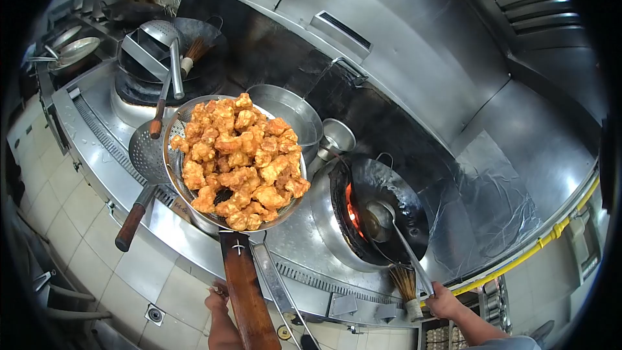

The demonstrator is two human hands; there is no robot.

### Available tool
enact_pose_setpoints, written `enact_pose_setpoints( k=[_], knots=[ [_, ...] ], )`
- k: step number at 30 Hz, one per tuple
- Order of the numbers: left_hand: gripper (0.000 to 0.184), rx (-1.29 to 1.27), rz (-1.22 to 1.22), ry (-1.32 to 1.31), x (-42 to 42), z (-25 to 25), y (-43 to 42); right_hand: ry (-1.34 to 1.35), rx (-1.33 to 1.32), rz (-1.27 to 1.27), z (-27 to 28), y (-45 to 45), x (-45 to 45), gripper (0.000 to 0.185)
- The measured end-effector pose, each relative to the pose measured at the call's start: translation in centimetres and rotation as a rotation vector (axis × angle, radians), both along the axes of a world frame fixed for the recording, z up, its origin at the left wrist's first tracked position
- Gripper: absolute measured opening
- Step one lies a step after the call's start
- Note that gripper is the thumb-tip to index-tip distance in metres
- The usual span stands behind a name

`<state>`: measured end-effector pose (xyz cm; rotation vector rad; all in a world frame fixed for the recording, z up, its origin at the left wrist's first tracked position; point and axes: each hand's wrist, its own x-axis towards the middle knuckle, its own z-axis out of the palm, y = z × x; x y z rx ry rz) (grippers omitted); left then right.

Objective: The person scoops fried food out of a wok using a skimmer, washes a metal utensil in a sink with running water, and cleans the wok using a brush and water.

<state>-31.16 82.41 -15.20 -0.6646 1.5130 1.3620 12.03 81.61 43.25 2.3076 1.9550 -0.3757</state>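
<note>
My right hand [443,301] is closed around the end of a long metal ladle [409,249]. The ladle's bowl lies inside a dark wok [414,204], which is tilted on the burner with orange flame [353,210] showing at its left side. My left hand [218,299] is low, left of a broad wooden handle [243,285]; its fingers are curled, partly hidden, and what they hold cannot be made out. That handle belongs to a large mesh strainer [170,162] heaped with golden-brown fried battered pieces [243,162]. The strainer stands out close to the camera, left of the wok.
A perforated skimmer [148,152] lies left of the strainer. Behind are a metal basin [285,107] and a small pot [339,135]. Another wok [201,29] at upper left holds tools. A bamboo brush [406,285] is beside the ladle. A yellow pipe [551,233] edges the counter.
</note>
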Motion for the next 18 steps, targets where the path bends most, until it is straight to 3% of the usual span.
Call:
enact_pose_setpoints(
  k=[6, 12, 18],
  knots=[
    [0.042, 0.02, 0.025, -0.068, -0.3, 0.8, 0.1, -0.114, 0.003, 0.075, -0.5, 0.2, 1.0, 0.038],
    [0.041, 0.075, 0.038, -0.062, 0.5, -2.4, -0.1, -0.03, -0.046, -0.081, 1.0, -0.1, -2.0, 0.037],
    [0.041, 0.083, 0.065, -0.05, 0.4, -2.2, 0.1, -0.033, -0.048, -0.123, 1.4, -0.1, -3.0, 0.037]
  ],
)
